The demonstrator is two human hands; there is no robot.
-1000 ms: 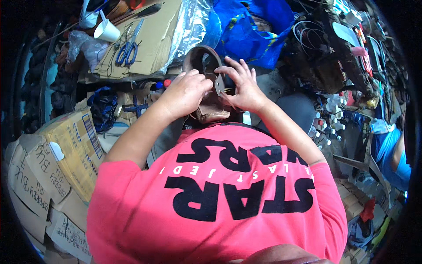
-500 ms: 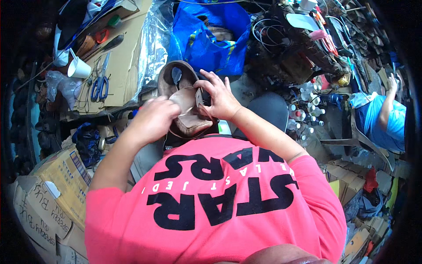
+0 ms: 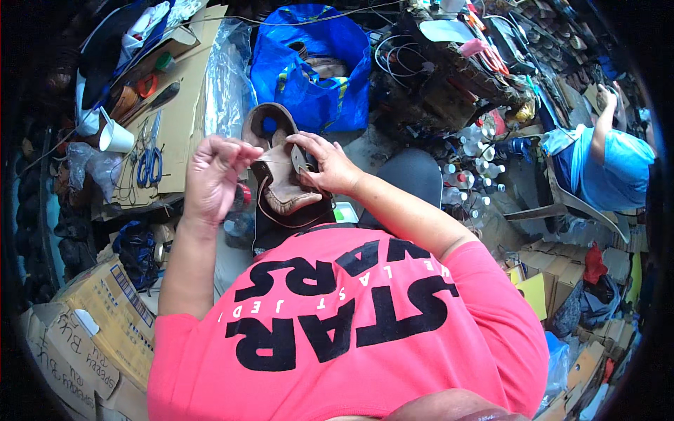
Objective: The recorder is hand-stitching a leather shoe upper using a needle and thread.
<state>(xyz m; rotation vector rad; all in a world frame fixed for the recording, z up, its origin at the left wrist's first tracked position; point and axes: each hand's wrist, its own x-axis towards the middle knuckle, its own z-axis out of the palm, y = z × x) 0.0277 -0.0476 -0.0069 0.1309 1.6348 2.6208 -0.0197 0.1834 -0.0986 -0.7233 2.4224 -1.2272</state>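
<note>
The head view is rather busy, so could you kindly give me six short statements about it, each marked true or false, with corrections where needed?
1. The right hand touches the brown shoe. True.
2. The scissors lie on the cardboard, to the left of the blue bag. True.
3. The blue bag is closed at the top. False: the blue bag is open, with brown things inside.
4. The left hand is to the left of the right hand. True.
5. The brown shoe is to the left of the scissors. False: it is to their right.
6. The left hand wears a thick glove. False: the left hand is bare.
</note>
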